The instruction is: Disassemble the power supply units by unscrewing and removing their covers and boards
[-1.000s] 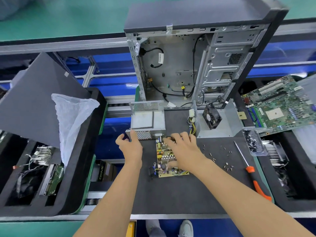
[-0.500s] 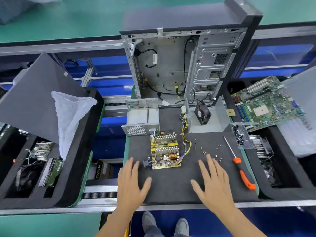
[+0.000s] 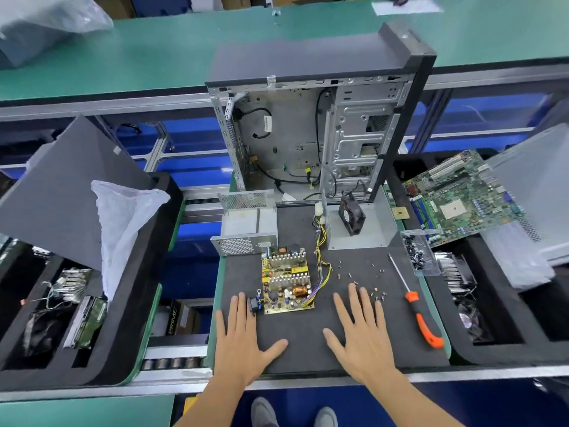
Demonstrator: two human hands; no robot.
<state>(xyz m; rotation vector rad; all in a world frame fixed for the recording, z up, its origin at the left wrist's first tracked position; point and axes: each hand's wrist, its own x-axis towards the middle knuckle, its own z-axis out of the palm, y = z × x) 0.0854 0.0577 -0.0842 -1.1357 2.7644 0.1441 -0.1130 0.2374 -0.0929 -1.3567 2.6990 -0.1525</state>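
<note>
The yellow power supply board point(image 3: 286, 280) lies bare on the dark mat point(image 3: 308, 349), its yellow and black wire bundle point(image 3: 321, 241) trailing up to a white connector. Behind it to the left stands the empty perforated metal housing point(image 3: 248, 223). The other cover half point(image 3: 369, 229), with a black fan point(image 3: 351, 215) on it, sits at the back right. Several loose screws point(image 3: 363, 278) are scattered on the mat. My left hand point(image 3: 243, 337) lies flat on the mat just left of the board. My right hand point(image 3: 360, 331) lies flat to the board's right. Neither holds anything.
An orange-handled screwdriver point(image 3: 418, 312) lies at the mat's right side beside a clear box of small parts point(image 3: 418, 254). An open computer case point(image 3: 308, 134) stands behind. A green motherboard point(image 3: 462, 195) rests on the right bin; the left bin point(image 3: 147, 303) holds drives and a white bag point(image 3: 123, 229).
A second ago my left hand was on the metal housing and my right hand on the board. Both hands pulled back toward me and now rest flat on the mat.
</note>
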